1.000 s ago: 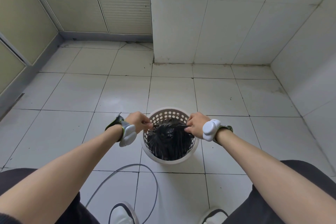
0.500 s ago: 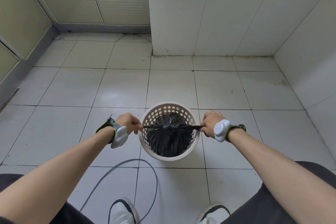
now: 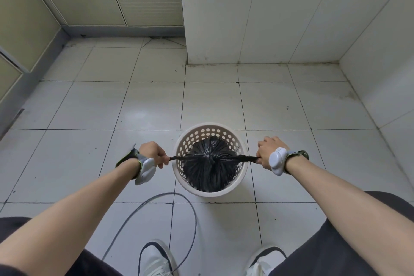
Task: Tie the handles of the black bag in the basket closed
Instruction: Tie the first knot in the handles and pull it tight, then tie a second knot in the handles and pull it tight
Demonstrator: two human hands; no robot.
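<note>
A black plastic bag [image 3: 209, 173] fills a white perforated round basket [image 3: 197, 133] standing on the tiled floor. The bag's two handles are crossed at a knot [image 3: 210, 159] over its middle and stretch taut sideways past the basket rim. My left hand [image 3: 154, 154] is fisted on the left handle end, just outside the rim. My right hand [image 3: 267, 152] grips the right handle end, beyond the rim on the other side. Both wrists carry white devices on straps.
A grey cable [image 3: 170, 210] loops on the floor in front of the basket, near my white shoes [image 3: 154, 257]. A white tiled wall corner [image 3: 186, 60] juts out behind the basket. Tiled wall stands at the right, panelled doors at the far left.
Both hands have moved apart, from over the basket to outside its rim, pulling the handles out tight and drawing the knot down onto the bag.
</note>
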